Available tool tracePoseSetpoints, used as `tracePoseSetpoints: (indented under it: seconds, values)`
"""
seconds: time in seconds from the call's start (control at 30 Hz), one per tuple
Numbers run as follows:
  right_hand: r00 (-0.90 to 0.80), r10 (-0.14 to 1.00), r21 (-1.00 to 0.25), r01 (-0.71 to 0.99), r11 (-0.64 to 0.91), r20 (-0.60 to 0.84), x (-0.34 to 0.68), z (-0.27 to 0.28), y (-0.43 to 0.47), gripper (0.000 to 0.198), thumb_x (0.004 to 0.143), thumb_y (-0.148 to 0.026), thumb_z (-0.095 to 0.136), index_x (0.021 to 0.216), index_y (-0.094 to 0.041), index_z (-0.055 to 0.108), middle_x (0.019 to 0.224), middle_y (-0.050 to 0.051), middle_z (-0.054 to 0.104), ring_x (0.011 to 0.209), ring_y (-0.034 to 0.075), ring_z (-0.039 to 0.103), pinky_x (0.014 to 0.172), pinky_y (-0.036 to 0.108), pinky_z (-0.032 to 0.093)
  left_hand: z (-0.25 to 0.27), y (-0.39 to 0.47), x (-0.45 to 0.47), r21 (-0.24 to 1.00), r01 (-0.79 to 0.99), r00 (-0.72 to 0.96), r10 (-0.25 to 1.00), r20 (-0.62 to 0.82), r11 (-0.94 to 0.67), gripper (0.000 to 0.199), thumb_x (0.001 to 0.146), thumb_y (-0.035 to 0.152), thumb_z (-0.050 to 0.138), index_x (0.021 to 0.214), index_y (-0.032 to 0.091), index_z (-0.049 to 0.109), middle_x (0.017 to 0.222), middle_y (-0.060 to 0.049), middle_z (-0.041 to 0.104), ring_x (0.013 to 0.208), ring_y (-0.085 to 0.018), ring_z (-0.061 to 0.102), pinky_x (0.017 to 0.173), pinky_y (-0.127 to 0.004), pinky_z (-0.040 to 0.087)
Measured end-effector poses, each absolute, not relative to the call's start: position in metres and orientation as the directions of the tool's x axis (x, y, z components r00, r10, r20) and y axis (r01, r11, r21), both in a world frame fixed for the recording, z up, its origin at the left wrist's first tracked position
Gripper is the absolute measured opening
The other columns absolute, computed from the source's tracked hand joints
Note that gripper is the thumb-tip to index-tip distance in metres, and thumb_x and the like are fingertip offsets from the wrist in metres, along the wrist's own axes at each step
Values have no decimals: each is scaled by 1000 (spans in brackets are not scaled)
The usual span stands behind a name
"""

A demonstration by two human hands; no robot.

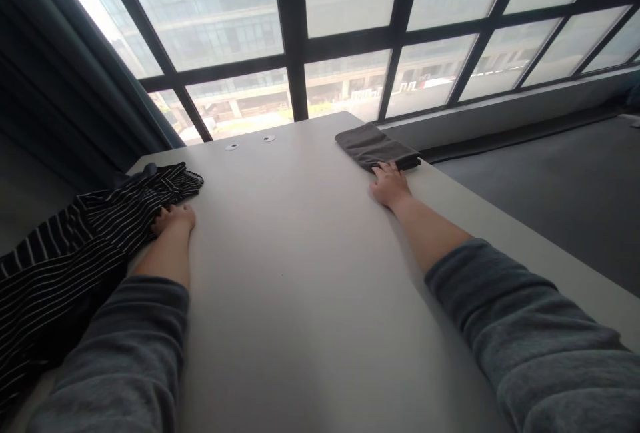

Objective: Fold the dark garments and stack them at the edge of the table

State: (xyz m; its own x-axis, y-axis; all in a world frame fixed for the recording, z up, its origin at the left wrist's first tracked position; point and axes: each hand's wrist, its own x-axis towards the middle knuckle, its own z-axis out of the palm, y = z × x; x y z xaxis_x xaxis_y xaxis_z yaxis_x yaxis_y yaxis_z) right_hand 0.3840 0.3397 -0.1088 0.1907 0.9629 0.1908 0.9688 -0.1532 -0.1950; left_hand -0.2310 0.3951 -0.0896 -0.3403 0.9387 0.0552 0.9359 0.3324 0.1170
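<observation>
While I look out through the head camera, a wide window [295, 40] with dark bars fills the far side of my view, a pale building showing hazily behind its panes. A dark curtain [75, 66] hangs at the upper left, close to the far corner of the white table [280, 273]. Near the table's far edge I see two small white discs, a left one [231, 147] and a right one [269, 138], each with a dark mark. Beyond the table's right side lies a flat grey surface [560, 186]; I cannot tell what it is. The grey left sleeve [125, 346] and its forearm cut across my sight of the clothing on that side, while the right sleeve [540, 333] covers part of the table.

The striped garment [65, 260] lies along the table's left side, black with thin white stripes, loosely spread and rumpled. The folded cloth [375, 143] sits at the far right edge, a brownish-grey flat bundle with soft creases and a darker near end. The hands are well apart: the left hand [176, 218] has its fingers bent at the garment's edge, and I cannot tell whether they pinch it; the right hand [391, 185] rests spread fingertips on the cloth's near end.
</observation>
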Motion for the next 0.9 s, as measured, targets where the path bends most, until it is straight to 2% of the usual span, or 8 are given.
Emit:
tracePoseSetpoints:
  seconds: [0.13, 0.37, 0.5, 0.57, 0.67, 0.73, 0.8, 0.9]
  values:
    - [186, 957, -224, 965, -134, 225, 387, -110, 340, 69, 93, -30, 46, 160, -13, 47, 171, 11, 33, 160, 38, 20, 127, 66, 23, -100, 369, -215, 62, 911, -412, 910, 47, 409, 77, 105, 47, 21, 162, -1, 34, 172, -31, 21, 159, -43, 23, 123, -64, 28]
    - [138, 885, -298, 954, 1, 445, 376, -92, 321, 60, 94, -23, 44, 152, -13, 55, 163, 16, 46, 157, 37, 28, 123, 72, 23, -94, 312, -182, 56, 944, -325, 945, -24, 326, 79, 103, 52, 25, 164, 2, 34, 172, -26, 26, 159, -41, 26, 127, -60, 25]
    - [77, 768, -271, 954, 128, 635, 371, -53, 296, 53, 96, -17, 43, 148, -16, 58, 157, 16, 53, 151, 33, 42, 125, 73, 16, -88, 261, -156, 75, 980, -181, 983, -33, 183, 77, 103, 50, 32, 165, 4, 36, 172, -24, 26, 160, -41, 25, 128, -60, 22]
    - [10, 706, -244, 941, 232, 708, 366, -24, 279, 49, 98, -15, 43, 143, -18, 62, 152, 14, 58, 143, 29, 53, 128, 65, 23, -85, 233, -143, 89, 991, -97, 995, -36, 100, 73, 103, 47, 36, 163, 5, 40, 172, -22, 28, 160, -40, 25, 129, -58, 21]
    - [-67, 628, -274, 859, 431, 775, 347, 23, 246, 44, 96, -15, 47, 135, -19, 68, 145, 12, 64, 134, 26, 61, 120, 45, 45, -76, 186, -119, 119, 993, 28, 999, -31, -24, 67, 102, 42, 43, 162, 11, 44, 171, -17, 33, 160, -33, 29, 131, -51, 22]
    - [-31, 631, -399, 750, 527, 775, 324, 54, 217, 40, 95, -19, 53, 131, -20, 71, 143, 11, 64, 132, 26, 62, 114, 41, 52, -67, 150, -98, 186, 963, 191, 981, 37, -194, 67, 101, 42, 49, 163, 16, 42, 171, -14, 37, 159, -27, 33, 131, -46, 25]
    - [76, 717, -626, 556, 547, 693, 299, 79, 185, 39, 93, -25, 60, 130, -22, 72, 143, 10, 63, 126, 28, 65, 109, 43, 56, -54, 111, -70, 266, 864, 386, 902, 195, -428, 72, 99, 45, 57, 164, 20, 38, 171, -14, 37, 159, -27, 33, 130, -46, 28]
    - [111, 918, -924, 14, 381, 380, 272, 106, 136, 46, 89, -33, 72, 133, -23, 70, 132, 9, 68, 105, 25, 71, 89, 42, 64, -24, 56, -27, 316, 735, 446, 779, 441, -600, 79, 92, 54, 71, 160, 22, 43, 172, -18, 31, 162, -34, 24, 129, -56, 26]
